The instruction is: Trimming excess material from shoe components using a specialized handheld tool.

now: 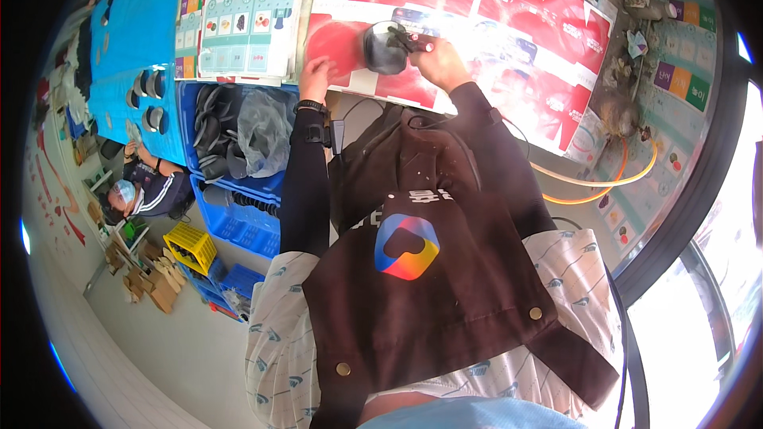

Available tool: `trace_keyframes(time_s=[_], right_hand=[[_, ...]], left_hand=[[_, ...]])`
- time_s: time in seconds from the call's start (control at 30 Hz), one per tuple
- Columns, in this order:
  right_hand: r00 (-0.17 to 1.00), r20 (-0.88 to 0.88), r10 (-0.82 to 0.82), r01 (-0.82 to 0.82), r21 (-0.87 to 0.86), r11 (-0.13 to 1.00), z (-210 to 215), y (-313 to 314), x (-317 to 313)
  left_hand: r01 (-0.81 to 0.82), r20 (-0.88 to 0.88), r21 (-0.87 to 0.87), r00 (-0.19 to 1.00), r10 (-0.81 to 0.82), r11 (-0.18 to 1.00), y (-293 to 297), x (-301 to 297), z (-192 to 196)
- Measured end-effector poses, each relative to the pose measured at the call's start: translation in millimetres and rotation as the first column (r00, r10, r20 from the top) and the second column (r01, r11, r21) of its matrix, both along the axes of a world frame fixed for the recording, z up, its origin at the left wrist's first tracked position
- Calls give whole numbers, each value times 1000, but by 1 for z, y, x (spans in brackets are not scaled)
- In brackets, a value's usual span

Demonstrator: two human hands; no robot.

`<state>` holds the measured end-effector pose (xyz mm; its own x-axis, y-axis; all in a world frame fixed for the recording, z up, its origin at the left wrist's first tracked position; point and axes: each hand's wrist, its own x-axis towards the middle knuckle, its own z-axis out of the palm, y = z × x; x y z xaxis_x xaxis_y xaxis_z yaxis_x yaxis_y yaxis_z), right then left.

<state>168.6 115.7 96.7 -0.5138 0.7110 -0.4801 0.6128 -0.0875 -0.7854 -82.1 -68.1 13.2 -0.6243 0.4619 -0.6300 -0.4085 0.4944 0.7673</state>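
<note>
Pale blue cloth [477,415] lies nearest, below a brown apron [477,278]. Right fingers [430,58] grip a dark tool [404,39] over the rounded dark piece [383,57] on the desk [548,24]; left fingers [318,67], loosely parted, look empty.

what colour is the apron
Dark brown apron with a multicoloured emblem, best seen in the head view.

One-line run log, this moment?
left hand: loosely open at red sheet | right hand: gripping dark tool | dark rounded piece: by tool

The crate [189,123] at left holds a bag [265,133].
</note>
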Motion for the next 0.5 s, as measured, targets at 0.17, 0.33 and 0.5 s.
trace_keyframes(time_s=[0.17,0.33,0.5], right_hand=[[993,-19,115,-117,-91,989,-1,4,-1],[982,-55,180,-185,-90,979,1,4,-4],[929,-12,369,-369,-75,926,6,7,2]], left_hand=[[-38,37,-72,999,40,997,-13,-3,8],[-61,58,-48,996,63,997,-17,3,10],[-75,68,-26,995,77,997,-20,9,14]])
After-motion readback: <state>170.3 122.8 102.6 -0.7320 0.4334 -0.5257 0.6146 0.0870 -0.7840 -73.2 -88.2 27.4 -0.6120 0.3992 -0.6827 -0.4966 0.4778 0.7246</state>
